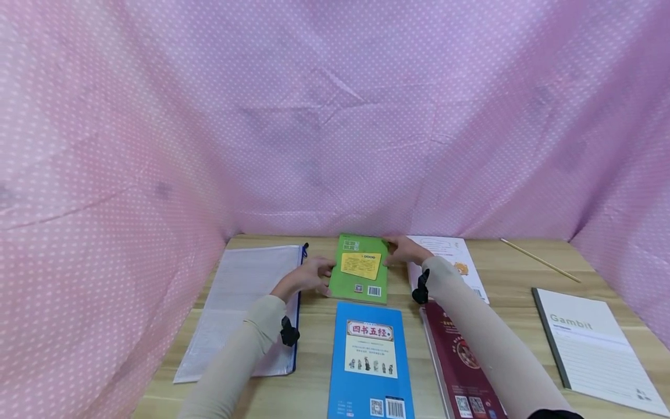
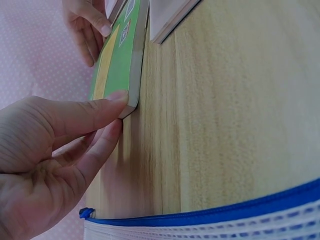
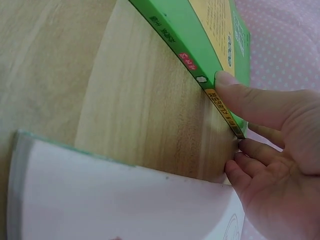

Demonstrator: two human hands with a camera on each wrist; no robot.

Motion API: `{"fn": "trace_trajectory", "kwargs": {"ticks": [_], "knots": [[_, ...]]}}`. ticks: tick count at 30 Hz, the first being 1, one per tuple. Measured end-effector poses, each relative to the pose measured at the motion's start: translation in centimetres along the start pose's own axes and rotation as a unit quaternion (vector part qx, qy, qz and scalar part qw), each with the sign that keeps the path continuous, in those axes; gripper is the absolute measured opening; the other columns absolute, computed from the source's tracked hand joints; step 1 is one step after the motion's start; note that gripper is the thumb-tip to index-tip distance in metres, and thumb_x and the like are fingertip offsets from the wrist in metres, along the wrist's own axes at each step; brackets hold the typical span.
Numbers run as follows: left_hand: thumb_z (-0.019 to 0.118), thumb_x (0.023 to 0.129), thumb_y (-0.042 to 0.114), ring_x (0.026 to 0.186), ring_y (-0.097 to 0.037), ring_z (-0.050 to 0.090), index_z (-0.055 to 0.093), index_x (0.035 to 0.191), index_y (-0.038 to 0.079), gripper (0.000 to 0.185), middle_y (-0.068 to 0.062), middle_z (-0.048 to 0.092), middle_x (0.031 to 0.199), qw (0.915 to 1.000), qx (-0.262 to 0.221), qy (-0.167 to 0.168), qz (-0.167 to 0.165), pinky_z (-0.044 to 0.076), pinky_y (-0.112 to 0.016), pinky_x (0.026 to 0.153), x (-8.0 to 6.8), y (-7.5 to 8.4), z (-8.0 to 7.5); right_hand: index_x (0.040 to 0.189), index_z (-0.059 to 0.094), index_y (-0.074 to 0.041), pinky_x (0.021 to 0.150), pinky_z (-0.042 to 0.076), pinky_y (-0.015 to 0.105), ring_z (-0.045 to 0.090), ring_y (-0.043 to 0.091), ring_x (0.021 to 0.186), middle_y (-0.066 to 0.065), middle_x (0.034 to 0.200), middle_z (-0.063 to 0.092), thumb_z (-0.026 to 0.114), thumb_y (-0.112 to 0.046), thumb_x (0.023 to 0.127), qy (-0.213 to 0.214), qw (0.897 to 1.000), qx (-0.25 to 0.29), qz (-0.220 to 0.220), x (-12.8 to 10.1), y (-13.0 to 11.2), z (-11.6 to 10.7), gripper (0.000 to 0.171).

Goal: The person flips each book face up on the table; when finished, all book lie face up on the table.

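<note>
A green book [image 1: 361,266] with a yellow text panel lies at the back middle of the wooden table. My left hand [image 1: 310,274] pinches its left side; in the left wrist view the thumb rests on the cover near a corner, with fingers below the edge. On the opposite side, my right hand [image 1: 405,250] grips the spine edge near the far corner. The right wrist view has that thumb on the cover [image 3: 235,65] and the other fingers curled low beside the spine. A white book [image 1: 445,259] lies right beside the right hand.
Left of the green book lies a white mesh zip pouch [image 1: 241,308] with blue trim. In front are a blue book [image 1: 371,349] and a dark red book [image 1: 458,361], under the right forearm. Farther right lie a thin wooden stick [image 1: 541,261] and a Gambit notebook [image 1: 602,346]. Pink dotted cloth [image 1: 324,145] hangs behind.
</note>
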State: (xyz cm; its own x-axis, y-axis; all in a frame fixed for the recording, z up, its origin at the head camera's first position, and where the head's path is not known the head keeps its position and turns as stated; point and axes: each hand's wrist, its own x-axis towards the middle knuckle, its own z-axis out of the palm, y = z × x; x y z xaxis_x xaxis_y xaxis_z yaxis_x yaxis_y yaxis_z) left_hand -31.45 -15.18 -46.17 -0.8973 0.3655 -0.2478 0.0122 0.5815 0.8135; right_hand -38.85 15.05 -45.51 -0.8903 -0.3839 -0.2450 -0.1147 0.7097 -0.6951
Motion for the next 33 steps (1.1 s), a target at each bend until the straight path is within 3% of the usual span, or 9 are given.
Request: {"fn": "trace_trajectory", "kwargs": {"ticks": [15, 33], "knots": [[0.082, 0.071, -0.013, 0.126, -0.029, 0.058, 0.045, 0.152, 0.003, 0.090, -0.011, 0.053, 0.141, 0.9999, 0.006, 0.005, -0.009, 0.059, -0.032, 0.097, -0.5, 0.9, 0.1, 0.157, 0.035, -0.004, 0.128, 0.018, 0.058, 0.018, 0.044, 0.154, 0.026, 0.166, 0.023, 0.077, -0.015, 0.091, -0.002, 1.000, 0.003, 0.009, 0.1, 0.2, 0.0, 0.079], [0.082, 0.071, -0.012, 0.131, -0.030, 0.055, 0.047, 0.151, 0.005, 0.089, -0.012, 0.054, 0.143, 0.9994, 0.028, 0.014, -0.015, 0.054, -0.038, 0.106, -0.6, 1.2, 0.3, 0.156, 0.038, -0.003, 0.127, 0.022, 0.057, 0.025, 0.043, 0.152, 0.026, 0.164, 0.027, 0.079, -0.012, 0.088, 0.011, 0.999, 0.031, 0.016, -0.1, 0.2, 0.3, 0.079]]}}
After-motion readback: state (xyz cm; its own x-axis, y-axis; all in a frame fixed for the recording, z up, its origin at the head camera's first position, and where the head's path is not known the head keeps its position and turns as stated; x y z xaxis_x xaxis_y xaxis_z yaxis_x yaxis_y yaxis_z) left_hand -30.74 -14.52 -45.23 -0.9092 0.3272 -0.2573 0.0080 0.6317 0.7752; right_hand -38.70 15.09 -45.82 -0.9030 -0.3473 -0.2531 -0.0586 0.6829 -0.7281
